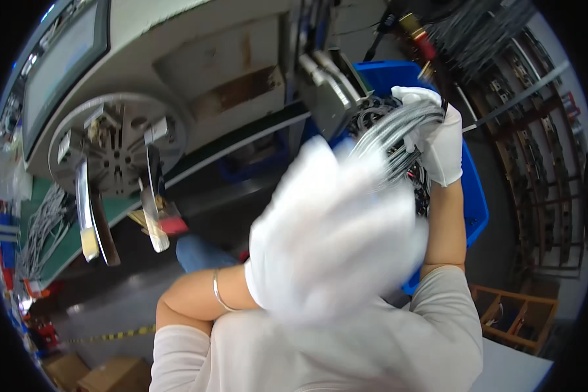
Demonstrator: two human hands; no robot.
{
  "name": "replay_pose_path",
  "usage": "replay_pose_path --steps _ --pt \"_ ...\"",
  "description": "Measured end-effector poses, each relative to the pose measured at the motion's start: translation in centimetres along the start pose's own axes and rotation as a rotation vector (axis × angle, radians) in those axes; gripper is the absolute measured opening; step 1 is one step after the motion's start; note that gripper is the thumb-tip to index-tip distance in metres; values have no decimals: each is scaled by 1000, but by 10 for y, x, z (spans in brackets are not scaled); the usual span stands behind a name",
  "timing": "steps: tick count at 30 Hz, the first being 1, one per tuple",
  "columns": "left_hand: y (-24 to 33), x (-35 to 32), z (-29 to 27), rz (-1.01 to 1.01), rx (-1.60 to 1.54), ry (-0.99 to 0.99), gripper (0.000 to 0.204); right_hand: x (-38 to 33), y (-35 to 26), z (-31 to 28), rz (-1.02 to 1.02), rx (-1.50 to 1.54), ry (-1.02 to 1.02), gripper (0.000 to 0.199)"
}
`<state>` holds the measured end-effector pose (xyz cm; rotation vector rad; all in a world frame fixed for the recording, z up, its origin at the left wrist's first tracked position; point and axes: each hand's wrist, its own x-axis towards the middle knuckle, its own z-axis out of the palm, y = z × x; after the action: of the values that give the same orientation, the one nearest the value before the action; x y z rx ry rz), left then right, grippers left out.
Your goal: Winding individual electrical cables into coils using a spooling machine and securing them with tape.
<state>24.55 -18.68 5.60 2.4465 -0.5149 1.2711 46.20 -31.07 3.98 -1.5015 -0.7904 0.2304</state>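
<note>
My right hand [441,140], in a white glove, is wrapped round a bundle of grey cables [398,130] that bends down to the left. Beneath it stands a blue bin [475,196] with more dark and grey cables inside. Close to the camera, my left hand [336,228] in its white glove is smeared by motion. It covers the middle of the view and hides the lower part of the bundle. Whether its fingers hold anything does not show.
To the left a machine carries a round slotted disc [117,147] with long metal arms sticking out. A green bench [62,251] beyond it holds grey cables. Racks [542,157] stand at the right, above a wooden divided box [516,317]. Cardboard boxes [114,375] sit at lower left.
</note>
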Motion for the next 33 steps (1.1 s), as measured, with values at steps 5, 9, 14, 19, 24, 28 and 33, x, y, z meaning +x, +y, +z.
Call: replay_pose_path --steps 5,9,14,19,24,28,33 --pt "10 -26 59 -692 -507 140 50 5 18 -24 96 661 107 10" --pt "-13 -16 90 -942 -614 165 43 -7 10 28 166 664 240 13" --pt "-28 -2 80 -735 -712 281 38 -17 -10 58 176 779 285 14" --pt "-36 -5 44 -832 -1060 112 21 -22 -14 49 214 1123 -85 22" --pt "-24 11 66 -1161 -1127 453 16 -17 1 59 -47 1178 -294 20" --pt "-38 14 70 -1152 -998 382 21 -9 0 66 -173 1001 -134 10" --pt "-50 20 71 -1048 -951 357 21 -3 10 59 -297 274 121 7"
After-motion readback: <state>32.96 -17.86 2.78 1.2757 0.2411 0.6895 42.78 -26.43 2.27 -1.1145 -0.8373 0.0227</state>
